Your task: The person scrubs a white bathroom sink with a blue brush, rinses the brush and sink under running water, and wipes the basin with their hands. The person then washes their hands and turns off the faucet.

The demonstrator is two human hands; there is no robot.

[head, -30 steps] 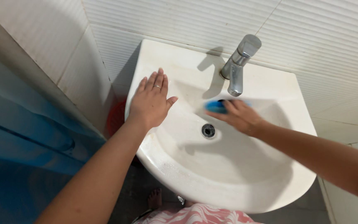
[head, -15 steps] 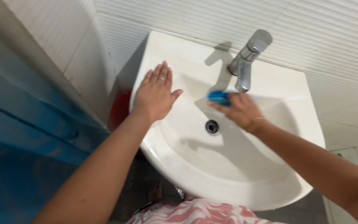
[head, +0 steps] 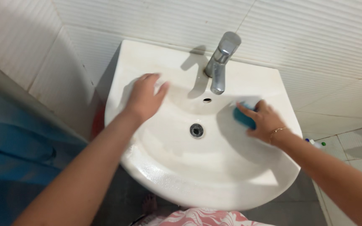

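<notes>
- Two hands are at work over a white washbasin [head: 214,184], one on each side of the bowl.
- The right hand [head: 264,120] is curled around a blue scrubbing pad [head: 243,117], fingers bent over its top and pressing it against the inner wall of the bowl, on the right side just below the rim.
- Only the left edge and part of the top of the pad show; the rest is hidden under the fingers.
- A thin gold bracelet [head: 276,132] sits on the right wrist.
- The left hand [head: 144,99] lies palm down on the left rim of the basin, holding nothing; it is blurred, so I cannot tell how far the fingers are spread.
- Between the two hands, low in the bowl, is the round metal drain [head: 196,130], with the small overflow hole [head: 207,100] above it on the back wall.
- A chrome tap [head: 220,62] stands upright at the back of the basin, its spout pointing down over the bowl, and throws a shadow to its left.
- No water is visible coming from the spout.
- White ribbed tiles [head: 306,37] cover the wall behind.
- A blue curtain [head: 17,159] hangs on the left.
- On the floor to the right, just past the basin's edge, lies a small bottle [head: 315,143] with coloured caps.
- Pink and white patterned cloth [head: 197,217] shows at the bottom edge, with bare toes [head: 149,204] on dark floor just beside it.
</notes>
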